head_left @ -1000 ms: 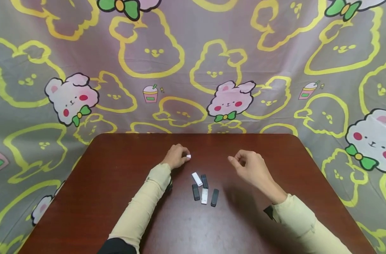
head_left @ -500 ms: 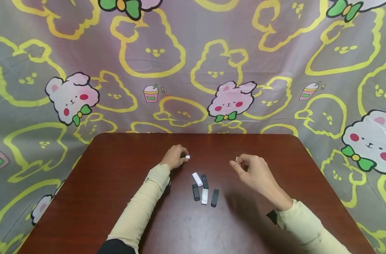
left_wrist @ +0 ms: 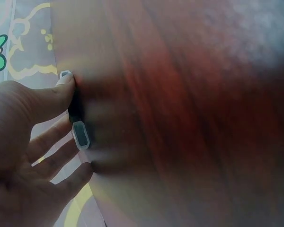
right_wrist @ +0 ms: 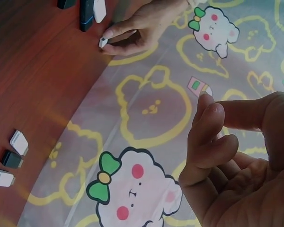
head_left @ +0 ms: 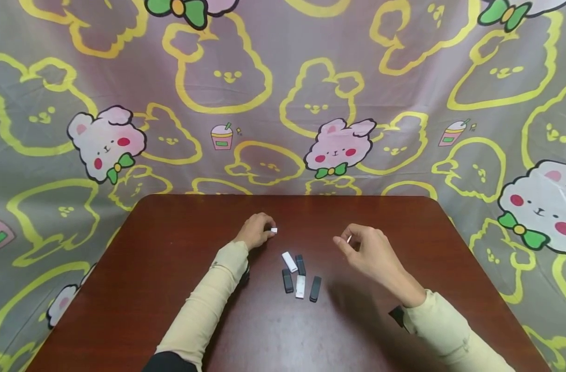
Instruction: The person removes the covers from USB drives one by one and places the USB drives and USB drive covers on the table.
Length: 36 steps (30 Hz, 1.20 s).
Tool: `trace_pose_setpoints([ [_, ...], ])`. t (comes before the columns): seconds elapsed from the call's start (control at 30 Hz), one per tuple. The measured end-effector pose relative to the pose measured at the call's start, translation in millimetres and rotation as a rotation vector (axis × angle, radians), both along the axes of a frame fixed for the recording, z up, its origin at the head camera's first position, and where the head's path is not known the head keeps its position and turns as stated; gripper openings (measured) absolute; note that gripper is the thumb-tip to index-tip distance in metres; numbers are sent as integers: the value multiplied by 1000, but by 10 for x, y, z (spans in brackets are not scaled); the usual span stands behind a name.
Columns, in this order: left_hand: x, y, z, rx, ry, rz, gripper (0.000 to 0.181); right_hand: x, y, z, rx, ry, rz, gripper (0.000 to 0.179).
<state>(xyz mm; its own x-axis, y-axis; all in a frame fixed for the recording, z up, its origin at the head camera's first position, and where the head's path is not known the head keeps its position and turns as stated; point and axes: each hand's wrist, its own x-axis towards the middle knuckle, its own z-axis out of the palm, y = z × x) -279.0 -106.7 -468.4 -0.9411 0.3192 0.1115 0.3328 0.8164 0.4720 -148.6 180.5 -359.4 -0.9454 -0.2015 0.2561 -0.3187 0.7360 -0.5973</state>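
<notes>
At the far middle of the table, my left hand (head_left: 256, 231) pinches a small white USB stick cap (head_left: 274, 231). The left wrist view shows a white-rimmed hollow end (left_wrist: 81, 135) by the fingers, a dark piece (left_wrist: 75, 104) above it and another white end (left_wrist: 65, 74) at the thumb tip. My right hand (head_left: 368, 250) hovers to the right with loosely curled fingers; the right wrist view shows nothing held. A sliver of white appears through its finger gap. Between the hands and nearer lie several white (head_left: 289, 262) and black (head_left: 315, 289) USB sticks.
Two white USB sticks (right_wrist: 19, 142) and a black USB stick (right_wrist: 12, 159) with metal plugs bared lie in a row near the far edge, mostly hidden by my right hand in the head view. Behind the brown table (head_left: 171, 268) hangs a patterned curtain (head_left: 245, 103).
My left hand has shifted very slightly left with the cap. The right hand moved a little right and down, then back left. The sticks in the middle lie as before.
</notes>
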Motion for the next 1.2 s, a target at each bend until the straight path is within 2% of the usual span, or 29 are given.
trace_pose_setpoints([
  [0.1,-11,-18,17,-2,-27,-3,15,-16,-23,17,10,11,11,16],
  [0.23,-8,-62,69,10,-83,-5,29,-39,-82,5,48,22,29,12],
  [0.33,40,-117,132,43,-82,9,40,-55,-139,-49,90,23,57,15],
  [0.4,99,-161,186,60,-57,19,42,-60,-174,-88,119,14,73,20],
  [0.53,278,-255,271,58,5,34,38,-70,-234,-187,167,-30,97,25],
  [0.63,439,-325,301,59,17,59,36,-82,-282,-272,200,-71,113,26],
  [0.97,987,-471,339,76,0,95,31,-48,-418,-577,384,-200,192,61],
  [1.2,1248,-486,357,107,-6,114,24,15,-469,-751,381,-203,248,64],
])
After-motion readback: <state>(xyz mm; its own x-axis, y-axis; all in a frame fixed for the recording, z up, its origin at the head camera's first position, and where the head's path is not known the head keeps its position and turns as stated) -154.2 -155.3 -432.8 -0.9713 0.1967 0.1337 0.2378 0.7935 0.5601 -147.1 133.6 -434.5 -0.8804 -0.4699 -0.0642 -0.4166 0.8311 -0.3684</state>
